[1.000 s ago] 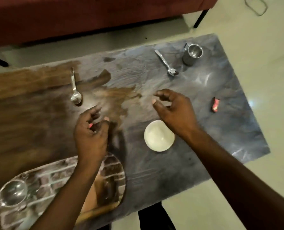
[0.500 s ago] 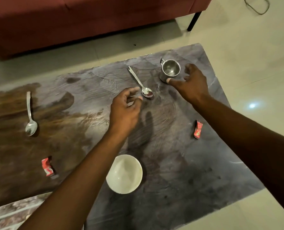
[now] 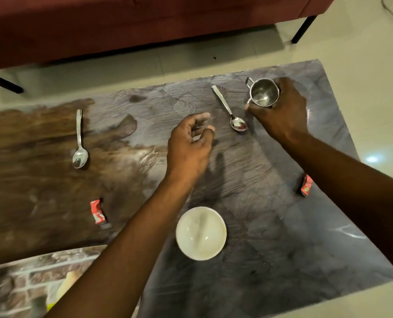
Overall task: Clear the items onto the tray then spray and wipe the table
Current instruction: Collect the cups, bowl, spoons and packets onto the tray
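Observation:
My right hand (image 3: 282,111) is wrapped around a small steel cup (image 3: 262,92) at the table's far right. A steel spoon (image 3: 231,111) lies just left of it. My left hand (image 3: 189,143) hovers with curled, parted fingers a little left of that spoon's bowl, holding nothing. A second spoon (image 3: 79,141) lies at the far left. A white bowl (image 3: 201,232) stands near the front, between my forearms. One red wrapper (image 3: 97,212) lies left of the bowl, another red wrapper (image 3: 306,185) beside my right forearm. The brick-patterned tray (image 3: 30,278) shows at the bottom left.
The table (image 3: 282,237) has a grey and brown patterned top; its right and front edges drop to a pale tiled floor. A dark red sofa (image 3: 122,24) runs along the far side, with black legs at both ends.
My right hand reached past the cup's side and closed around it. My left hand dropped back slightly left of the spoon. The view shifted, bringing the tray's corner in.

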### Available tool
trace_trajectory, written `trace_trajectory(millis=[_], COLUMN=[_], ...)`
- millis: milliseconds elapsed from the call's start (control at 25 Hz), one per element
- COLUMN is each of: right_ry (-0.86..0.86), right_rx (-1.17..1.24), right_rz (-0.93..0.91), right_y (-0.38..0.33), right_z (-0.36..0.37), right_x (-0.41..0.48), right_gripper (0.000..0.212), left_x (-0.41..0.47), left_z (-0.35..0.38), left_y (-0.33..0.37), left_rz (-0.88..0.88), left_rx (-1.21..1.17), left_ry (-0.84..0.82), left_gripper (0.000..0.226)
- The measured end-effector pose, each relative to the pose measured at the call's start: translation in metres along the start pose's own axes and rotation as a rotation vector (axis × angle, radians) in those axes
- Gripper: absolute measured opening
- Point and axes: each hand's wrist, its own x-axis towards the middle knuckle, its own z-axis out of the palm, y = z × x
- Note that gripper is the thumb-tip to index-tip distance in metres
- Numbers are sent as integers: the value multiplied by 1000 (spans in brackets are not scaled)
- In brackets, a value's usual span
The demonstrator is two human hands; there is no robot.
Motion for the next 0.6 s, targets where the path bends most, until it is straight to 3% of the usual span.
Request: trace_trajectory(millis=[240,440,600], right_ry=[-154,-551,-879], right_rx=[117,146,72], right_rz=[-219,-398,-586], right_y=[-89,-145,-178], right_z=[29,76,131], right_x=[-126,-249,-331], right_gripper=[76,72,74], left_x=[-52,-152,-239], left_z=[-97,-196,-268], left_y=[-3,-41,-99], left_rz=[21,-32,-142], left_rx=[-9,-86,-72], left_ry=[101,185,320], left_gripper=[35,44,32])
